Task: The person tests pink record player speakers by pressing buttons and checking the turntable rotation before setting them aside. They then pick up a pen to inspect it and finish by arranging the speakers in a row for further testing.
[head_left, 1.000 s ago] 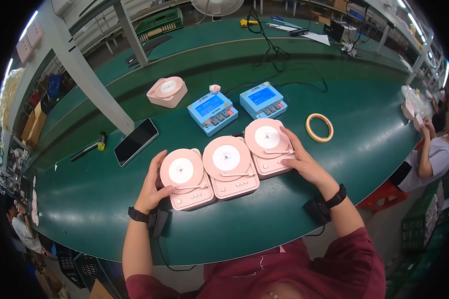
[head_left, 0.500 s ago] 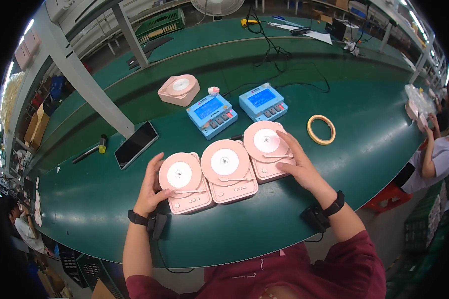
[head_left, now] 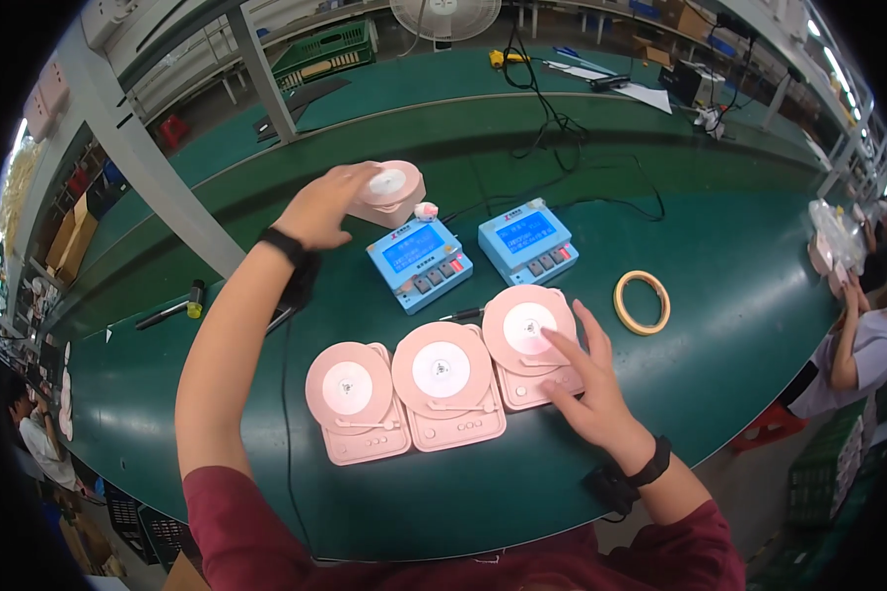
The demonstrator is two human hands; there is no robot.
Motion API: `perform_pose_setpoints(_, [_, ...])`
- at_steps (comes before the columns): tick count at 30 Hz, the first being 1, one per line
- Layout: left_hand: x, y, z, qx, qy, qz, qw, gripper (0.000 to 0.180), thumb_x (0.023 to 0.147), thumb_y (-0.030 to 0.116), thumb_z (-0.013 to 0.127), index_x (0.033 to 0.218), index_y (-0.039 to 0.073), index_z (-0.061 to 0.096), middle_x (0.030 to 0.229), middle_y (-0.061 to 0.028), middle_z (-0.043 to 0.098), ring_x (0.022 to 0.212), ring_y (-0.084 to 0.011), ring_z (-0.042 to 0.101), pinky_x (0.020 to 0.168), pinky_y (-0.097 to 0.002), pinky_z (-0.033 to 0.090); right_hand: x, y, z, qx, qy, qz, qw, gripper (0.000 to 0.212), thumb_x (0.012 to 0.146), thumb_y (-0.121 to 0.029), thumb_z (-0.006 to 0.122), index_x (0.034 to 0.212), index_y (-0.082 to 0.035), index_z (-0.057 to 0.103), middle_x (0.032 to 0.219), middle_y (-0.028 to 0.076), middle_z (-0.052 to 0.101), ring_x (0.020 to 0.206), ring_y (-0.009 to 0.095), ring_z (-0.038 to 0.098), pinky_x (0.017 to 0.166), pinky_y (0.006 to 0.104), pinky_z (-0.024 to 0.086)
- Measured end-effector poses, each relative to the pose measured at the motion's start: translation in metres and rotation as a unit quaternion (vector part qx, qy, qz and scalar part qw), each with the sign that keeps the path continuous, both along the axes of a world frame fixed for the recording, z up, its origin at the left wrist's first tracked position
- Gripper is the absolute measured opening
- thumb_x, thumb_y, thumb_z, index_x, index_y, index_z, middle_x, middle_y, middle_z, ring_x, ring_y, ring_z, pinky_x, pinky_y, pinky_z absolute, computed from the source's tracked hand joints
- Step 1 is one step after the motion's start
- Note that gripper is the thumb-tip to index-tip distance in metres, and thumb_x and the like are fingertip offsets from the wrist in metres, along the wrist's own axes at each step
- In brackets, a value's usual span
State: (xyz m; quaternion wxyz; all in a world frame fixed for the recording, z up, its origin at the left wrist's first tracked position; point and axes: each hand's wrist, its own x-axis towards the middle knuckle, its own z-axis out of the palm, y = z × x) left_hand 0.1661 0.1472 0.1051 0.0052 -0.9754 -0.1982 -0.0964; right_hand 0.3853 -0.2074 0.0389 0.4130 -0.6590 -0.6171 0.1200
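Note:
Three pink toy record players stand side by side on the green bench: a left one [head_left: 354,430], a middle one [head_left: 444,421] and a right one [head_left: 529,379]. My right hand [head_left: 597,389] rests on the right one, fingers spread, a fingertip over its white disc label and the thumb by its lower edge. Farther back, my left hand [head_left: 323,208] is at a fourth pink record player [head_left: 392,192], its fingers and thumb around the left side. The hand covers part of that player. Two blue testers with lit screens, left [head_left: 416,261] and right [head_left: 524,241], stand between.
A roll of tape [head_left: 618,295] lies to the right. A pen [head_left: 463,314] lies behind the players, and a marker [head_left: 193,300] at the left. My left wrist mostly covers a phone. Black cables [head_left: 616,212] run behind the testers. At the far right a co-worker's arm [head_left: 844,340] shows.
My left hand has left the left record player and reached to the back one, which has shifted right and turned. My right hand stays by the right player, fingers more spread. The view has shifted.

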Motion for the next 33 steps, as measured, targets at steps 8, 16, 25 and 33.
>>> perform_pose_setpoints(8, [0.095, 0.050, -0.040, 0.102, 0.092, -0.045, 0.990, 0.088, 0.051, 0.004, 0.078, 0.131, 0.014, 0.042, 0.135, -0.0123, 0.045, 0.122, -0.0308, 0.047, 0.100, -0.0384, 0.042, 0.001, 0.004, 0.009, 0.044, -0.147, 0.152, 0.976, 0.029, 0.066, -0.015, 0.076, 0.095, -0.015, 0.072, 0.127, 0.013, 0.050, 0.116, 0.033, 0.045, 0.097, 0.0425, 0.034])
perform_pose_setpoints(16, [0.110, 0.026, -0.007, 0.043, 0.180, 0.035, 0.982, 0.077, 0.053, 0.013, 0.077, 0.124, 0.016, 0.046, 0.118, -0.0129, 0.050, 0.113, -0.0330, 0.052, 0.092, -0.0400, 0.045, -0.001, 0.005, 0.003, 0.078, -0.172, 0.119, 0.975, 0.027, 0.067, -0.012, 0.076, 0.093, -0.016, 0.072, 0.116, 0.009, 0.054, 0.107, 0.029, 0.048, 0.089, 0.0397, 0.037])
perform_pose_setpoints(25, [0.005, -0.018, 0.035, 0.188, -0.197, 0.070, 0.960, 0.082, 0.045, 0.018, 0.077, 0.122, 0.012, 0.048, 0.116, -0.0179, 0.046, 0.109, -0.0385, 0.047, 0.091, -0.0447, 0.042, 0.004, 0.003, 0.002, 0.106, -0.123, 0.148, 0.976, 0.029, 0.067, -0.010, 0.075, 0.096, -0.014, 0.072, 0.111, 0.009, 0.055, 0.100, 0.028, 0.049, 0.087, 0.0381, 0.037])
perform_pose_setpoints(33, [-0.117, -0.147, 0.038, 0.066, -0.168, 0.222, 0.958, 0.085, 0.045, 0.022, 0.078, 0.123, 0.005, 0.048, 0.111, -0.0215, 0.047, 0.100, -0.0391, 0.051, 0.089, -0.0425, 0.045, 0.012, -0.009, 0.007, 0.066, -0.099, 0.176, 0.977, 0.026, 0.066, -0.009, 0.077, 0.091, -0.012, 0.073, 0.104, 0.010, 0.055, 0.097, 0.029, 0.049, 0.087, 0.0373, 0.038])
